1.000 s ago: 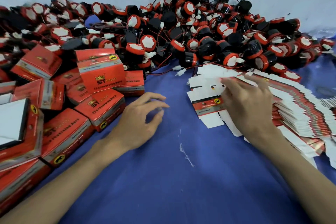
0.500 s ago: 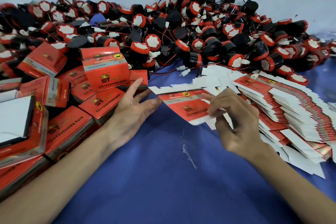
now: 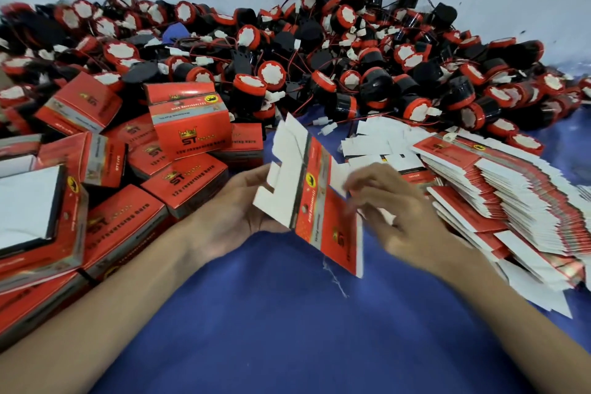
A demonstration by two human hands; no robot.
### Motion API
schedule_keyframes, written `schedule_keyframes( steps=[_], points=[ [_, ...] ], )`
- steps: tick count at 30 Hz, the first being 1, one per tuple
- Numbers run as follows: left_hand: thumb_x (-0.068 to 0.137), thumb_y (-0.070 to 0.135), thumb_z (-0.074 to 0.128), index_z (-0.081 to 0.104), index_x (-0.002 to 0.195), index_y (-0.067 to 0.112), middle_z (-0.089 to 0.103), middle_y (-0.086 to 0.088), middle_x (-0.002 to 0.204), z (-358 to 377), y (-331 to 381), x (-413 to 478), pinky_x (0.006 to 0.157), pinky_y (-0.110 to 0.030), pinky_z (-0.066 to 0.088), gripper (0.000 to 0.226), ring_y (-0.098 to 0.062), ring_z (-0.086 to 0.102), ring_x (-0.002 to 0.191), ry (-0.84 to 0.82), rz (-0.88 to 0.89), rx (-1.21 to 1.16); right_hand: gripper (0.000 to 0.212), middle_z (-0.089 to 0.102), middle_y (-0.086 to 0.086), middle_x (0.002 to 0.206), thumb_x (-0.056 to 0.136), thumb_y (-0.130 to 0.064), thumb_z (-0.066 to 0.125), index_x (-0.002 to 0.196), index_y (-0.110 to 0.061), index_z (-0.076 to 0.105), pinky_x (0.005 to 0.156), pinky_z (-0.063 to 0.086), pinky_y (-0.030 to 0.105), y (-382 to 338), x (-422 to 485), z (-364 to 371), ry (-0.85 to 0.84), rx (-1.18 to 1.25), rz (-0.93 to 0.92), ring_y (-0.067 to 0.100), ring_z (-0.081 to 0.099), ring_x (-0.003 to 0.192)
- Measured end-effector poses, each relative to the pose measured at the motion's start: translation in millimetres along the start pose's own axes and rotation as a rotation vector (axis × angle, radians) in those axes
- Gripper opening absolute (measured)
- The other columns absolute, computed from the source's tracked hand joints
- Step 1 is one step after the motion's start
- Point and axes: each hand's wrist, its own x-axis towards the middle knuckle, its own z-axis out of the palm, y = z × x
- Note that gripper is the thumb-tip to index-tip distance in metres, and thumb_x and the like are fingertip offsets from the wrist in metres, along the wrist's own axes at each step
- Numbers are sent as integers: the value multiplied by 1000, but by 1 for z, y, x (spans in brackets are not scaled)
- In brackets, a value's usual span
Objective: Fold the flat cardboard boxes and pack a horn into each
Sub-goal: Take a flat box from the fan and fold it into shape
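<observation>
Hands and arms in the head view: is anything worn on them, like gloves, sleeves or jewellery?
Nothing worn shows. The left hand and right hand are ungloved; both forearms run uncovered to the frame edge, no sleeve, watch or band. The right fingers are blurred, so rings cannot be ruled out.

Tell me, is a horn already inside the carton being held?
No, the carton is flat and unfolded, gripped by the left hand, right hand at its edge; horns lie piled behind.
</observation>
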Motion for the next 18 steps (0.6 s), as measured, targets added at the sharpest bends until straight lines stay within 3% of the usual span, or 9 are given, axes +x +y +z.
schedule_keyframes(
  steps=[1,2,3,5,7,10,14,16,18],
  points=[
    [82,24,49,54,123,9,62,-17,111,0,-1,0,93,-55,49,44,-36,59,101,-60,17,78,12,53,6,125,84,-6,52,86,-4,65,95,36,20,2,-3,4,-71,23,72,24,47,116],
    [77,28,52,59,116,11,65,-15,104,1,-1,-1,84,-53,54,44,-34,62,96,-96,45,100,21,38,-3,141,89,-30,52,96,-11,60,102,28,15,-1,-2,5,-148,55,165,20,35,130],
    [77,36,55,66,110,13,68,-14,102,-1,-1,-1,75,-49,57,41,-33,64,93,-96,42,85,34,22,-15,149,87,-50,49,102,-19,51,103,21,11,-3,-3,9,-226,65,209,12,23,138],
    [81,58,44,75,102,19,72,-11,103,-10,0,0,67,-45,57,54,-30,69,93,-160,11,27,49,2,-27,153,78,-69,49,103,-28,38,104,20,14,-10,-4,15,-277,42,221,2,11,142],
    [77,69,41,77,99,22,73,-8,101,-15,0,0,66,-41,57,63,-28,71,91,-205,-4,39,56,-2,-17,158,72,-75,55,99,-30,34,110,27,30,-15,-2,16,-263,-14,174,7,5,146],
    [82,51,52,78,89,24,75,-7,91,-13,-2,-1,59,-31,56,38,-22,72,80,-216,1,164,67,-7,-6,160,68,-79,55,104,-26,36,115,21,54,-26,3,18,-281,-74,216,9,-11,146],
    [91,55,35,76,96,26,74,-1,91,-9,-5,-6,66,-28,56,50,-16,71,82,-384,-12,95,97,-18,-8,159,61,-78,59,136,-36,14,118,3,56,-36,6,22,-203,29,269,9,-20,145],
    [84,61,52,73,106,26,73,-3,100,-6,-7,-8,71,-29,56,46,-18,70,89,-425,6,109,116,-23,-3,158,62,-70,67,147,-32,-3,118,4,55,-41,7,25,-167,57,277,14,-24,144],
    [73,58,70,72,103,24,72,-3,97,-4,-10,-7,68,-28,55,45,-17,68,83,-451,32,142,122,-24,1,158,66,-57,74,151,-20,-6,118,5,54,-44,8,26,-162,81,286,18,-26,144]
  ],
)
